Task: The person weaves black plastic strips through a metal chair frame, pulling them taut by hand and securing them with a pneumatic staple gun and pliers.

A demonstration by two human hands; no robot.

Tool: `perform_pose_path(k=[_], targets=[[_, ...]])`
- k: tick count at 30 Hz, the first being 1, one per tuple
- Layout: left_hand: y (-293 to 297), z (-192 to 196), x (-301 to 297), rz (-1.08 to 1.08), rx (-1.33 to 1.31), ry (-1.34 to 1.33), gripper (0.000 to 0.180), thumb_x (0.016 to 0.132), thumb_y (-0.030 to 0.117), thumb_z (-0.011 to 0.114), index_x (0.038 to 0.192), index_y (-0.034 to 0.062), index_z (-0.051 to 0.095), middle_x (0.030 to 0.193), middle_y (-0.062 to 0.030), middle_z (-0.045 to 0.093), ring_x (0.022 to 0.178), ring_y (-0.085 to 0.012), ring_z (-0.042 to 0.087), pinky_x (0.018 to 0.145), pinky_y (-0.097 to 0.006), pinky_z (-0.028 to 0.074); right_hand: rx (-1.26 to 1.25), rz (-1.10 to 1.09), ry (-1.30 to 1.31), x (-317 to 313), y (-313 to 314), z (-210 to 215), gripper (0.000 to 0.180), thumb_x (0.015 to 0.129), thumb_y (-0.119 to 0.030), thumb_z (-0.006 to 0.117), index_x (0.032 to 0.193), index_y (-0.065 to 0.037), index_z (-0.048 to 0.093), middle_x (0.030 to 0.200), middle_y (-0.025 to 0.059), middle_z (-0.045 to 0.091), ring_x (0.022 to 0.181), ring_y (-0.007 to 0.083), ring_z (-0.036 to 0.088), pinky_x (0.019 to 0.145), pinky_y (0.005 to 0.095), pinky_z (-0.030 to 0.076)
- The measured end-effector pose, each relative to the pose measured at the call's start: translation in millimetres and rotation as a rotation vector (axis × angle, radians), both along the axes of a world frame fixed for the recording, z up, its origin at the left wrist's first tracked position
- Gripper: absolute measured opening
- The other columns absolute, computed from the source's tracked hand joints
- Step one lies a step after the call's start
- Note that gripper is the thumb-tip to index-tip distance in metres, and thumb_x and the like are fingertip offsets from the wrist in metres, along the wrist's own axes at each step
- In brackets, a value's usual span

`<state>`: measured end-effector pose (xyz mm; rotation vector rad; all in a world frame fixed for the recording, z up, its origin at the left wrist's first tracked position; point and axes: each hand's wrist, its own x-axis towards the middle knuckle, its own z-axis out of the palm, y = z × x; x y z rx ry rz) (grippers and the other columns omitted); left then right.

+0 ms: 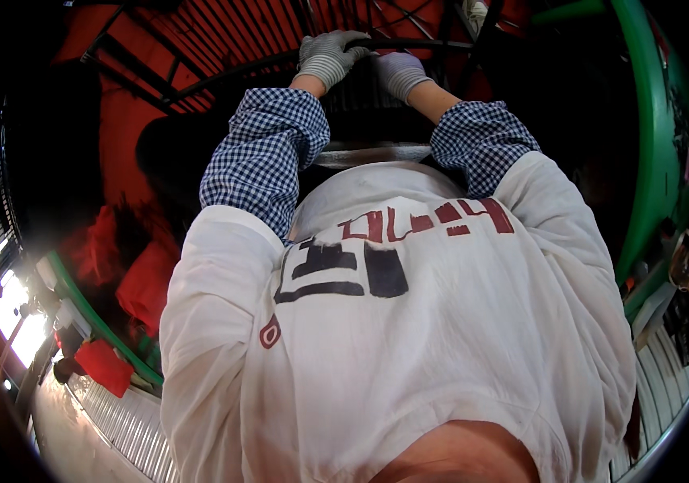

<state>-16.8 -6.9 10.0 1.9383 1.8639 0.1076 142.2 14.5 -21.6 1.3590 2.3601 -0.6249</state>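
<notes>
Both of my hands wear pale grey gloves with striped cuffs, and checked sleeve covers reach up my forearms. They are close together at the top middle, over a black metal frame [240, 75] with a row of thin parallel bars. My left hand [327, 59] is bent over the frame's curved rail, with its fingers closing on it and pointing to the right. Beside it, my right hand [401, 74] has its fingers curled in at the same rail. Its fingertips are in shadow, and what they hold is hidden.
Below the frame shows a red floor [123, 121]. A green curved edge [642, 137] rises on the right, and a green rail [107, 318] runs at lower left by red cloth [147, 278]. Ribbed pale surfaces [131, 427] flank me. A shoe [475, 11] is at the top.
</notes>
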Motion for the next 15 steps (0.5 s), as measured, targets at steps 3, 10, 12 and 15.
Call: perform_pose_path(k=[3, 10, 12, 15], targets=[[3, 2, 1, -0.016, 0.003, 0.017, 0.037, 0.095, 0.047, 0.056, 0.128, 0.0343, 0.064, 0.122, 0.0003, 0.068, 0.115, -0.024, 0.061, 0.11, -0.051, 0.031, 0.014, 0.004, -0.046, 1, 3, -5, 0.035, 0.096, -0.015, 0.05, 0.13, -0.008, 0.056, 0.108, 0.0169, 0.07, 0.102, 0.0319, 0.068, 0.086, 0.0437, 0.055], [5, 4, -4, -0.094, 0.015, 0.061, 0.044, 0.093, 0.05, 0.057, 0.135, 0.0377, 0.057, 0.129, 0.0014, 0.064, 0.122, -0.0232, 0.058, 0.113, -0.05, 0.032, 0.089, 0.245, -0.138, -8, 1, -6, 0.035, 0.099, -0.013, 0.047, 0.133, -0.009, 0.055, 0.109, 0.0152, 0.071, 0.102, 0.0308, 0.069, 0.086, 0.0447, 0.055], [8, 7, -3, -0.103, -0.002, 0.049, 0.044, 0.092, 0.052, 0.057, 0.134, 0.0375, 0.058, 0.128, 0.0015, 0.065, 0.12, -0.0229, 0.059, 0.11, -0.049, 0.038, 0.048, 0.25, -0.236, -9, -1, -5, 0.034, 0.098, -0.012, 0.05, 0.13, -0.007, 0.057, 0.111, 0.0154, 0.07, 0.102, 0.0312, 0.069, 0.085, 0.0436, 0.056], [10, 12, 1, -0.091, -0.064, 0.038, 0.044, 0.09, 0.056, 0.058, 0.13, 0.0369, 0.061, 0.124, 0.0014, 0.067, 0.115, -0.022, 0.062, 0.101, -0.046, 0.048, 0.013, 0.333, -0.293, -8, -7, -5, 0.029, 0.097, -0.013, 0.05, 0.123, -0.007, 0.062, 0.11, 0.0142, 0.071, 0.101, 0.0311, 0.069, 0.083, 0.0427, 0.057]])
